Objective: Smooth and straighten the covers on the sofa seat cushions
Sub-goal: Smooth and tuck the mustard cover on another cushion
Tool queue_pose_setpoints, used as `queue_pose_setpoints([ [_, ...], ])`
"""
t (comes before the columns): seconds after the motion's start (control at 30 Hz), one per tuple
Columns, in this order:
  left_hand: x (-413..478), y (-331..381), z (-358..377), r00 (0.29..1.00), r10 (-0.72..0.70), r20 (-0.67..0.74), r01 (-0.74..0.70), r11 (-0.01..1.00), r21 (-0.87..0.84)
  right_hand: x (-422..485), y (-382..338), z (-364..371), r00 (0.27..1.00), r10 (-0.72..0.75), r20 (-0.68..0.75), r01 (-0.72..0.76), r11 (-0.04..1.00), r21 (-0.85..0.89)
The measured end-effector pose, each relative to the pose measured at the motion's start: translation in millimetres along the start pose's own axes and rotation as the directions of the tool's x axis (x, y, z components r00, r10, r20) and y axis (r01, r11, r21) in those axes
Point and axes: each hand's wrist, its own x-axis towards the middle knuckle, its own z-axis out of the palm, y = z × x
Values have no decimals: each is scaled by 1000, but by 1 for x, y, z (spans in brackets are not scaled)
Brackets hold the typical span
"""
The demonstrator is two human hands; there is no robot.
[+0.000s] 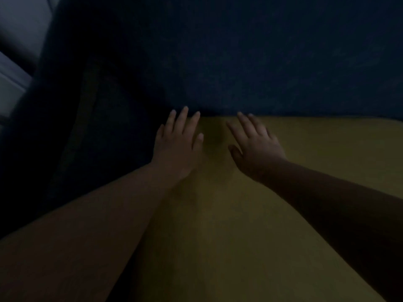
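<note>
**Pressing the cover flat at the far edge**

Left hand [177, 140] and right hand [256, 142], fingers spread, gripping nothing, flat on yellow seat cover [305, 153] near dark backrest [239, 62]. Mid-smoothing, probably; next, sweep outward, tuck far edge.

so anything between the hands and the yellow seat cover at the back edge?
Nothing visible. The left hand and right hand are both open, spread palm-down over the yellow seat cover, fingertips near the seam with the dark blue backrest. Dim light: actual contact can't be confirmed.
</note>
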Motion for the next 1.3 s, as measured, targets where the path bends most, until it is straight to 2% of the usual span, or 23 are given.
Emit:
queue_pose_setpoints([
  [0.17,42,-17,15,994,4,-110,-3,1000,5,54,-7,14,991,-5,-134,7,1000,13],
  [0.33,85,-28,46,979,-42,-201,25,996,-88,98,-15,35,978,-20,-205,39,995,87],
  [0.43,91,-29,85,989,-113,-95,107,992,-62,116,-13,68,996,-2,-87,12,993,114],
  [0.53,88,-30,123,979,-200,28,199,979,37,120,-7,110,998,24,54,-26,999,33],
  [0.63,93,-32,128,980,-199,20,197,978,60,122,-2,120,999,35,14,-36,999,27],
  [0.73,93,-30,120,982,-178,56,175,983,53,122,-3,112,999,34,34,-35,999,36],
  [0.83,102,-21,103,941,-257,220,260,965,15,121,0,99,993,21,120,-36,991,128],
  [0.87,107,-12,95,936,-262,235,276,961,-27,119,5,93,994,46,103,-64,982,180],
  [0.93,115,16,85,982,-161,96,173,976,-131,114,21,75,989,135,-59,-116,962,249],
  [1.0,121,51,84,998,-19,-62,6,976,-216,105,47,63,953,210,-220,-168,966,195],
  [1.03,123,65,89,998,13,-58,-26,971,-236,100,62,62,942,249,-226,-218,964,155],
  [1.1,124,86,112,1000,7,29,-2,983,-181,89,87,71,934,343,-98,-333,937,101],
  [1.17,122,91,132,997,-28,70,31,999,-37,82,103,88,923,382,51,-385,921,56],
  [1.3,120,92,138,999,-42,22,42,999,27,83,109,96,930,360,75,-364,930,47],
])
